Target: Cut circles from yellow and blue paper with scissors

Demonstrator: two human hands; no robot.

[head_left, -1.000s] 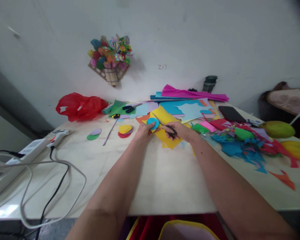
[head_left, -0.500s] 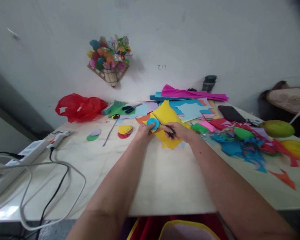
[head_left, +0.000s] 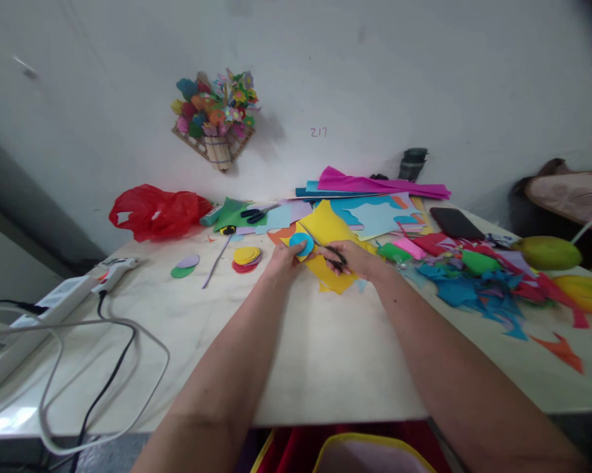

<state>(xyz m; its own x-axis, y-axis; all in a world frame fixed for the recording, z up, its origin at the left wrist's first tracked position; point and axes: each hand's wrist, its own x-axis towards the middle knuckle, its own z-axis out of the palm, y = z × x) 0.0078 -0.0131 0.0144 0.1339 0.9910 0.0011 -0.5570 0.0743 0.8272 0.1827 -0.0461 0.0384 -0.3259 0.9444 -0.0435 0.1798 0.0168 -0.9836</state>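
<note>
Yellow paper (head_left: 331, 231) with a blue paper disc (head_left: 301, 243) is pinched in the left hand (head_left: 282, 257) over the pale surface (head_left: 296, 341). Right hand (head_left: 355, 257) fingers are closed around black scissors (head_left: 331, 256), blades at the paper. Handwritten "217" (head_left: 319, 132) marks the wall.

Hands were out over the worktop (head_left: 315, 341). The left hand (head_left: 282, 258) pinched a blue paper circle (head_left: 301, 244) flat against a yellow sheet (head_left: 331, 226). The right hand (head_left: 359, 258) gripped black-handled scissors (head_left: 336, 260), blades up at the circle's edge. Just left of that sat a stack of cut circles (head_left: 247, 257), yellow on top, then 2 loose circles (head_left: 183, 266), green and lilac. A heap of coloured scraps (head_left: 478, 279) lay off to the right. A red plastic bag (head_left: 154, 210) sat back by the wall, with another pair of scissors (head_left: 256, 212) near it.
</note>
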